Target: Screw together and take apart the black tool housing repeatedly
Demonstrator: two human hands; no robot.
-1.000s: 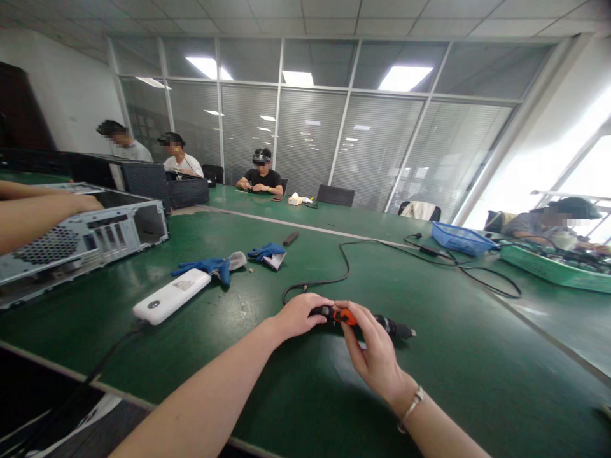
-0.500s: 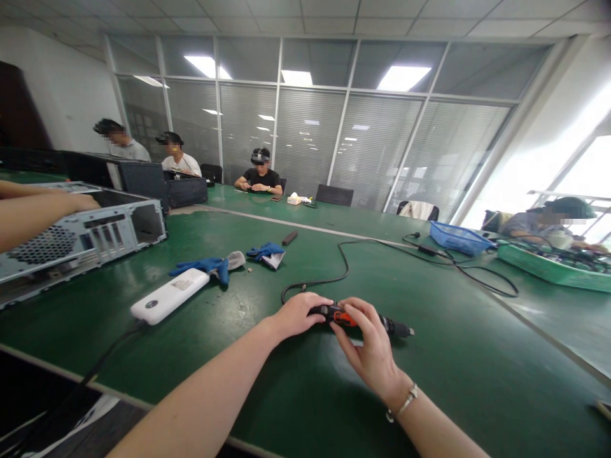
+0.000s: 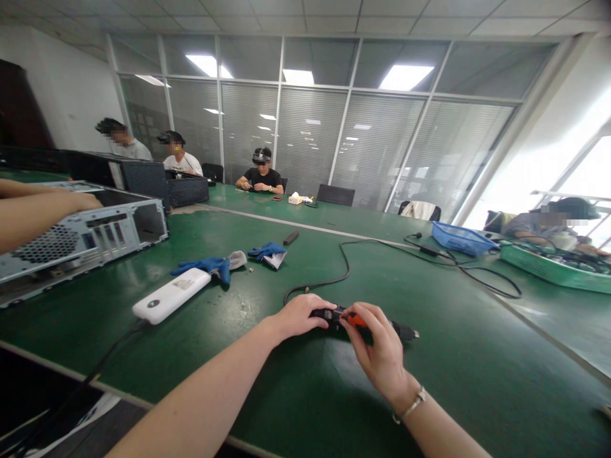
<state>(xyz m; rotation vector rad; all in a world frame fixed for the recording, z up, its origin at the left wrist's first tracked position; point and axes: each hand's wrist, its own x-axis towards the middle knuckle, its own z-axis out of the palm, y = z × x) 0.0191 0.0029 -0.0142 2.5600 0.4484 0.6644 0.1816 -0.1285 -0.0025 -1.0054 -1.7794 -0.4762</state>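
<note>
A long black tool with an orange middle section (image 3: 356, 320) lies on the green table in front of me. Its right end tapers to a small metal tip; I cannot tell its exact kind. My left hand (image 3: 300, 314) is wrapped over the black left end, fingers and thumb on either side. Over the orange section, my right hand (image 3: 379, 346) is closed in a pinch, with thumb and forefinger touching it. Its fingers hide part of the tool. A black cable (image 3: 344, 270) curves over the table to beside my left hand.
A white power strip (image 3: 172, 295), blue work gloves (image 3: 210, 267) and a dark block (image 3: 291, 238) lie left of centre. Someone's arms reach into an open computer case (image 3: 119, 230). On the right are a blue basket (image 3: 462, 240) and a green basket (image 3: 548, 266). Other people sit around.
My right hand's fingers have drawn together into a tighter pinch at the orange section. My left hand stays on the black end. The view has shifted slightly.
</note>
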